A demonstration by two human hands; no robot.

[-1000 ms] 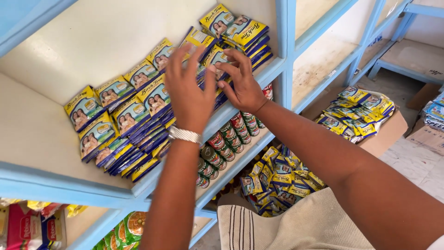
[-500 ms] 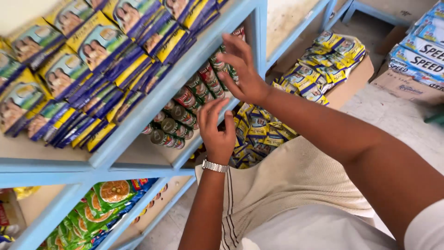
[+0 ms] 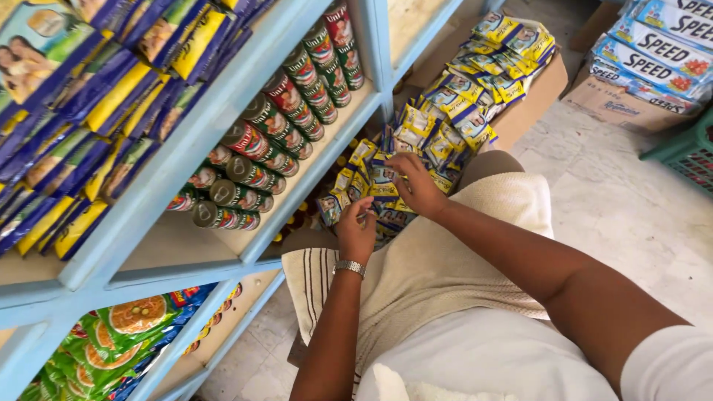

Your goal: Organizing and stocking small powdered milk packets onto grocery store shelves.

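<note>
My left hand [image 3: 357, 232], with a metal watch on the wrist, reaches down to a heap of small yellow-and-blue sachets [image 3: 416, 145] piled in front of my knees. Its fingers curl on the sachets at the heap's near edge. My right hand [image 3: 418, 186] lies just to the right of it, fingers closed on sachets in the same pile. Whether either hand has lifted any sachet I cannot tell. Both hands are below the light blue shelf [image 3: 223, 111].
The shelf holds rows of yellow-and-blue packets [image 3: 82, 111] on top, stacked tin cans [image 3: 275, 126] in the middle and green packets [image 3: 111, 334] below. A cardboard box [image 3: 535, 89] holds more sachets. Blue-printed cartons [image 3: 653, 52] and a green crate [image 3: 687, 152] stand at the right.
Both hands came down from the packets on the top shelf, past the cans, to the sachet heap by my knees. The view tilted downward with them.
</note>
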